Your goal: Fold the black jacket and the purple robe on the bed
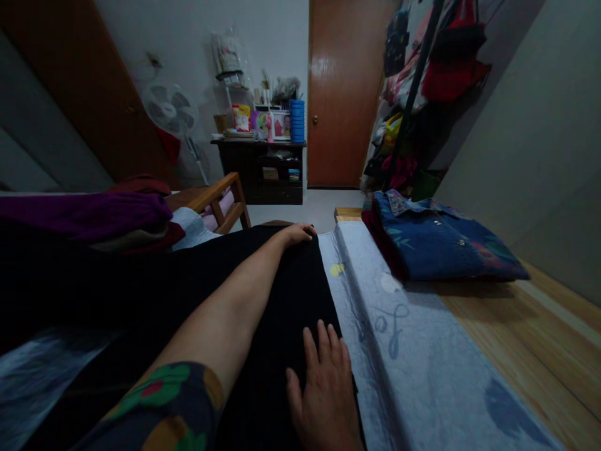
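A large piece of black cloth (295, 294) lies spread across the padded sheet; I cannot tell what kind of garment it is. My left hand (298, 233) reaches to its far right corner, fingers curled round the edge there. Close to me, my right hand (327, 391) rests palm down near the cloth's right edge, fingers stretched and spread. A light grey patterned sheet (413, 351) shows beside and under the cloth.
At right, a folded denim shirt (441, 241) tops a pile on the wooden surface (554, 332). Purple clothing (94, 213) is heaped at left, near a wooden chair (230, 197). Behind stand a white fan (173, 111), a dark cabinet (239, 169) and a door (347, 94).
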The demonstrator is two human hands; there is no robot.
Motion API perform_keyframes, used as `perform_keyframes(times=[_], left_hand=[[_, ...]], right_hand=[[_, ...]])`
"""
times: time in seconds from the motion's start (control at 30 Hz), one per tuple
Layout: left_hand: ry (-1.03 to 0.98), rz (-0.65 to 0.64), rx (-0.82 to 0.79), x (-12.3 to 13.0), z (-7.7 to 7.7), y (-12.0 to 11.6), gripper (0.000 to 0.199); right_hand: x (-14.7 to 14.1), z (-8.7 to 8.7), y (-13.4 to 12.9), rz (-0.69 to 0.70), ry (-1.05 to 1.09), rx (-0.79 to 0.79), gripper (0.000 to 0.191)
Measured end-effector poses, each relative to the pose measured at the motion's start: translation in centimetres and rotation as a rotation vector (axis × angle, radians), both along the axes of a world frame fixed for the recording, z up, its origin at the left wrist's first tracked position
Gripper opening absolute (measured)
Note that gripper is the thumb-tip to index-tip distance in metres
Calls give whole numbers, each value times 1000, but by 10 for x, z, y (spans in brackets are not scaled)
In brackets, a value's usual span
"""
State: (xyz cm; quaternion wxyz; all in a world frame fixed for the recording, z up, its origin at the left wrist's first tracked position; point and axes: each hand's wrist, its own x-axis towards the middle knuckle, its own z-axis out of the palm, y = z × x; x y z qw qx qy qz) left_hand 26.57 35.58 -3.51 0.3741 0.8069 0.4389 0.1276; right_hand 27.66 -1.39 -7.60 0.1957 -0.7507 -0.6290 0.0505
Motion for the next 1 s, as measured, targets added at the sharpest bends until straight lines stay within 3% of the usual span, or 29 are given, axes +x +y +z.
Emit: perform_keyframes(times=[0.13, 0.3, 0.53, 0.67, 0.83, 0.93, 1.0], left_hand=[[68, 82, 102, 4, -11, -6, 26], [144, 186, 217, 8, -26, -23, 44], [268, 232, 158, -6, -12, -36, 78], [276, 213, 235, -8, -16, -56, 67], [340, 158, 520, -4, -26, -75, 59], [392, 184, 682, -6, -18, -84, 58], [391, 174, 778, -10, -10, -96, 46]], right_hand=[[1, 2, 0, 12, 0, 5, 59], [2, 2, 0, 22, -4, -4, 60], [2, 0, 0, 33, 14, -21, 60], [2, 1, 1, 32, 9, -26, 61], [1, 3, 2, 29, -3, -29, 62], [1, 5, 2, 30, -1, -35, 62], [1, 6, 2, 26, 2, -38, 62]])
